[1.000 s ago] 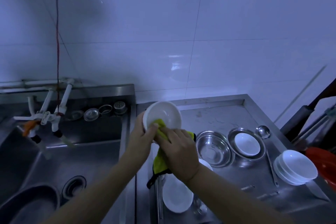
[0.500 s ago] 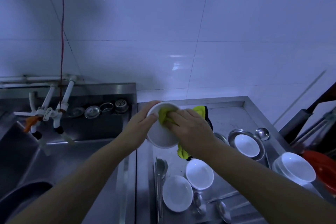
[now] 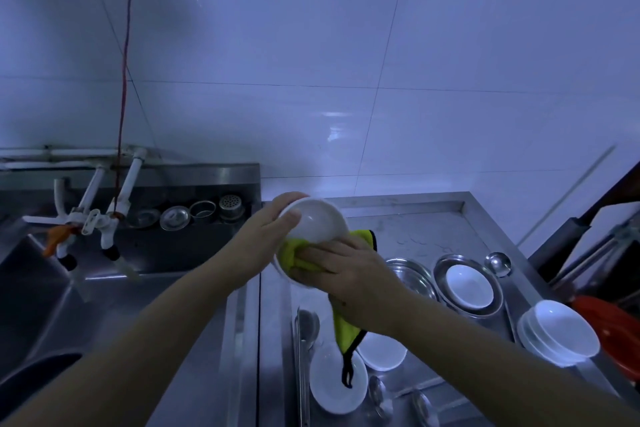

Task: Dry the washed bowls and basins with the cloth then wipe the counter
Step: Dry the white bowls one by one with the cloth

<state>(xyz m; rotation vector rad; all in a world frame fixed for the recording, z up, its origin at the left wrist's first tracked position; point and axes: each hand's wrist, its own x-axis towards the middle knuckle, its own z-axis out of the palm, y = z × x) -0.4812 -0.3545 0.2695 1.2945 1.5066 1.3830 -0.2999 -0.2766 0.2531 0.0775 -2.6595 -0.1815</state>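
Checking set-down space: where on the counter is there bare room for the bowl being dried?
Bare steel lies at the counter's back, between the wall and the steel basins. The front is crowded with white bowls, spoons and stacked bowls.

kitchen | steel sink [image 3: 104, 291] (taps above) | steel counter [image 3: 415, 229] | tiled wall [image 3: 346, 62]
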